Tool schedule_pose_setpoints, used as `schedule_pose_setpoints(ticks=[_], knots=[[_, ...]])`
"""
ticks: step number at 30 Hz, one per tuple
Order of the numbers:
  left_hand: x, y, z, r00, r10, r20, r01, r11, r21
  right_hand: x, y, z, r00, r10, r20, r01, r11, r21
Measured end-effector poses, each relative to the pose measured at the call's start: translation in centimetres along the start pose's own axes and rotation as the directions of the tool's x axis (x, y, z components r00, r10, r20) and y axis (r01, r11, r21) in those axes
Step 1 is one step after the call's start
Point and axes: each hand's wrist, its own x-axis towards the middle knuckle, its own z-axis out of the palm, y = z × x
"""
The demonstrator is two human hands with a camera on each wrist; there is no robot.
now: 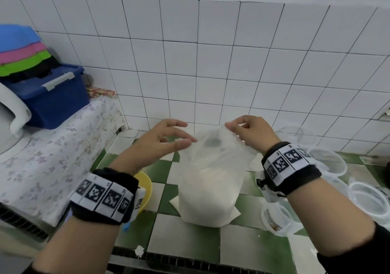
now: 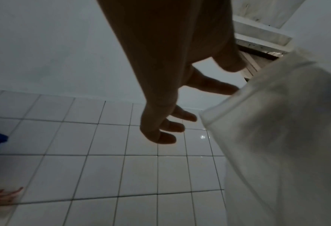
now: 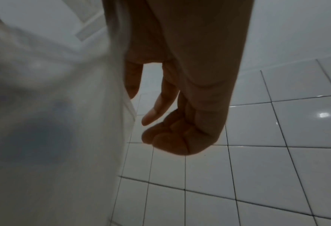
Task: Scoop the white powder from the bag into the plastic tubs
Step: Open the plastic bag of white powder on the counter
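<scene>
1. Bag upright on green/white checkered counter, centre of head view, near the tiled wall. Translucent plastic, lower part packed w/ white powder, upper part slack and empty.
2. Dark oval blob shows thru the plastic near the bag top; can't tell what it is.
3. R hand at the bag's top-right edge, thumb + index pinching the rim and holding it up. Other fingers curled in toward palm, per R wrist view.
4. L hand at the bag's top-left, fingers spread and relaxed, tips at/just beside the plastic. Not gripping anything. L wrist view: fingers splayed, bag wall just beside them; contact unclear.
5. Tubs: clear plastic, open, clustered on the counter right of the bag, behind/below R wrist. One nearer tub tipped toward cam, label on its side.
6. Yellow bowl on counter left of bag, partly hidden by L wrist.
7. Both wrists carry black bands w/ b/w marker tags.
8. Far left: floral cloth over a raised surface; blue crate on it, stacked blue/pink/green lids or bowls on top of it.
</scene>
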Motion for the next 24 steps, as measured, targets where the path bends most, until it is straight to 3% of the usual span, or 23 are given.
schedule_pose_setpoints(ticks=[3, 7, 10, 13, 17, 19, 21, 24], knots=[[1.1, 0.2, 1.3, 0.99, -0.087, -0.114, 0.081, 0.995, -0.056, -2.2, -0.7, -1.1, 1.0, 0.012, -0.007, -0.011, 0.991, 0.132], [1.7, -0.1, 2.2, 0.97, -0.24, -0.029, 0.237, 0.967, -0.098, -4.8, -0.7, -1.9, 0.99, 0.102, 0.1, -0.113, 0.987, 0.11], [1.7, -0.5, 2.7, 0.958, -0.285, -0.039, 0.277, 0.95, -0.143, -5.6, 0.1, -1.4, 0.988, 0.082, 0.134, -0.102, 0.984, 0.149], [1.8, -1.1, 2.9, 0.935, -0.354, 0.006, 0.334, 0.875, -0.351, -5.6, 1.2, -1.2, 0.981, 0.093, 0.171, -0.12, 0.98, 0.158], [2.1, -2.6, 3.2, 0.915, -0.392, 0.097, 0.371, 0.722, -0.584, -5.3, 2.3, -0.7, 0.962, 0.209, 0.175, -0.243, 0.948, 0.204], [2.2, -3.3, 3.6, 0.905, -0.391, 0.167, 0.385, 0.588, -0.711, -5.2, 2.3, -0.4, 0.938, 0.27, 0.218, -0.336, 0.861, 0.382], [2.2, -4.1, 3.8, 0.906, -0.373, 0.201, 0.366, 0.45, -0.815, -5.1, 2.3, -0.2, 0.902, 0.296, 0.313, -0.427, 0.707, 0.564], [2.0, -5.4, 4.0, 0.916, -0.35, 0.195, 0.304, 0.29, -0.908, -4.8, 2.6, 0.0, 0.838, 0.341, 0.427, -0.546, 0.515, 0.661]])
